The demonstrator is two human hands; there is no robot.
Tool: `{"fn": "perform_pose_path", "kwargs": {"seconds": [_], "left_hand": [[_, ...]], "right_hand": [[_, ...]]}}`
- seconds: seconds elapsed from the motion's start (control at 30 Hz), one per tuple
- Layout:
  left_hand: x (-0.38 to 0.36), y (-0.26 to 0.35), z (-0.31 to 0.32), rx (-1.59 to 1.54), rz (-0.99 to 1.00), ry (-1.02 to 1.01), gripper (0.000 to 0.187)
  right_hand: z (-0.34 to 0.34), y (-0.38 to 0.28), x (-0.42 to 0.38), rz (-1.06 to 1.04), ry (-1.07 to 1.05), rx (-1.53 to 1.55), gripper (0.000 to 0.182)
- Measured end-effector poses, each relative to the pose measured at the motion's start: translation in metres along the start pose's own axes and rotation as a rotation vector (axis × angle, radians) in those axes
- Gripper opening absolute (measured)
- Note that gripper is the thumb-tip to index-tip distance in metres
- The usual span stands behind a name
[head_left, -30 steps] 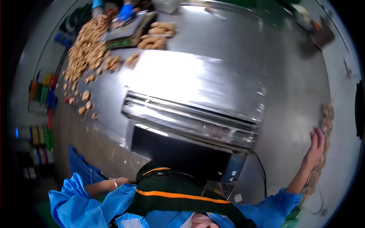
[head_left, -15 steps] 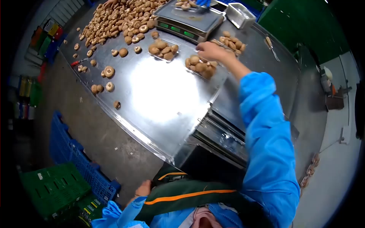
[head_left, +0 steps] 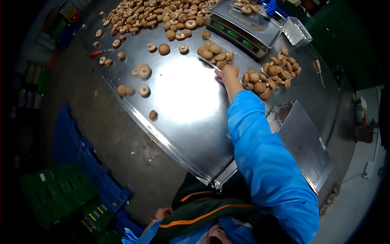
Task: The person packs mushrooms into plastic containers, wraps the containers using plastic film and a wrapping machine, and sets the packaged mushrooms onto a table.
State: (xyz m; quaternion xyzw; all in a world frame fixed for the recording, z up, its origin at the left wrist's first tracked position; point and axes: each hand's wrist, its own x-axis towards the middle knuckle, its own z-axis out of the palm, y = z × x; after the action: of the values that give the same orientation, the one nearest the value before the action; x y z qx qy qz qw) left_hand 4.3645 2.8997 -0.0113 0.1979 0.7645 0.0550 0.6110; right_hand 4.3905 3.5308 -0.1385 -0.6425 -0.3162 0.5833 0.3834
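My right hand (head_left: 229,73) is at the near right corner of a clear tray of brown mushrooms (head_left: 215,53), its fingers closed at the edge; the wrist hides part of the grip. Just right of it stand two more mushroom-filled trays, a nearer tray (head_left: 259,84) and a farther tray (head_left: 282,69), side by side and nearly touching. Low in the view, my left hand (head_left: 163,213) hangs by my dark apron with its fingers curled; whether it holds anything is hidden.
A large mushroom heap (head_left: 162,16) covers the back of the metal table (head_left: 183,134). A scale (head_left: 243,28) bears another tray, beside a blue-gloved hand (head_left: 269,7). Stacked metal trays (head_left: 296,31), a wooden-handled knife (head_left: 319,71), a red-handled knife (head_left: 99,53) and a slanted metal panel (head_left: 302,142) lie around.
My right hand has gone from between the two right trays to the left tray. Those two right trays now stand closer together. The view has shifted left, and my left hand stays low.
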Motion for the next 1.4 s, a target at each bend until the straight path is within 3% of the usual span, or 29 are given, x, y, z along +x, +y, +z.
{"fn": "perform_pose_path", "kwargs": {"seconds": [0.07,0.1,0.13,0.2,0.4,0.53,0.6,0.67,0.77,0.87,0.9,1.0,1.07,1.1,1.13,1.2,1.23,1.27,1.33,1.4], "left_hand": [[-0.004,0.017,0.008,0.120,-0.063,0.126,0.014],[-0.002,0.013,0.012,0.166,0.023,0.208,0.013],[0.002,0.009,0.015,0.214,0.109,0.291,0.013],[0.013,0.004,0.018,0.344,0.213,0.326,0.012],[0.016,0.034,0.026,0.384,0.119,0.398,0.015],[0.010,0.013,0.029,0.413,0.121,0.126,0.025],[-0.003,0.033,0.048,0.567,-0.027,0.128,0.027],[-0.011,0.032,0.068,0.794,0.224,0.261,0.026],[-0.036,0.047,0.091,0.887,0.361,0.198,0.024],[-0.040,0.056,0.102,0.893,0.389,0.040,0.025],[-0.051,0.089,0.112,0.751,0.254,-0.032,0.021],[-0.039,0.108,0.126,0.534,0.320,-0.306,0.014],[-0.052,0.148,0.138,0.344,0.527,-0.485,0.010],[-0.069,0.185,0.144,0.445,0.733,-0.416,0.010],[-0.084,0.225,0.152,0.549,0.937,-0.343,0.010],[-0.094,0.279,0.172,0.525,1.349,0.160,0.010],[-0.087,0.303,0.176,0.632,1.461,0.427,0.013],[-0.078,0.325,0.180,0.727,1.551,0.708,0.016],[-0.039,0.349,0.186,0.880,1.357,1.128,0.022],[0.000,0.360,0.184,1.024,1.064,1.020,0.037]], "right_hand": [[-0.009,-0.022,-0.029,0.119,-0.039,0.252,0.030],[-0.013,-0.018,-0.031,0.025,-0.057,0.100,0.030],[-0.020,-0.025,-0.039,0.034,-0.105,0.143,0.029],[-0.044,-0.051,-0.071,0.061,-0.196,0.232,0.029],[-0.180,-0.134,-0.202,0.043,-0.329,0.345,0.030],[-0.335,-0.127,-0.239,0.014,-0.197,0.344,0.037],[-0.413,-0.118,-0.261,-0.017,-0.089,0.295,0.046],[-0.479,-0.100,-0.281,-0.065,0.063,0.265,0.048],[-0.560,-0.071,-0.303,-0.046,0.081,0.338,0.046],[-0.606,-0.048,-0.313,0.015,0.080,0.351,0.043],[-0.611,-0.038,-0.315,-0.017,0.074,0.324,0.043],[-0.600,-0.051,-0.330,0.017,0.063,0.188,0.044],[-0.602,-0.051,-0.327,0.056,-0.029,0.046,0.039],[-0.607,-0.048,-0.322,0.077,-0.065,-0.070,0.035],[-0.611,-0.046,-0.328,-0.033,0.069,-0.148,0.035],[-0.620,-0.042,-0.352,-0.259,0.346,-0.305,0.035],[-0.650,-0.010,-0.353,-0.647,0.473,-0.609,0.027],[-0.666,0.009,-0.363,-0.580,0.512,-0.780,0.024],[-0.660,0.020,-0.391,-0.544,0.564,-1.119,0.027],[-0.637,0.026,-0.399,-0.435,0.613,-1.221,0.035]]}}
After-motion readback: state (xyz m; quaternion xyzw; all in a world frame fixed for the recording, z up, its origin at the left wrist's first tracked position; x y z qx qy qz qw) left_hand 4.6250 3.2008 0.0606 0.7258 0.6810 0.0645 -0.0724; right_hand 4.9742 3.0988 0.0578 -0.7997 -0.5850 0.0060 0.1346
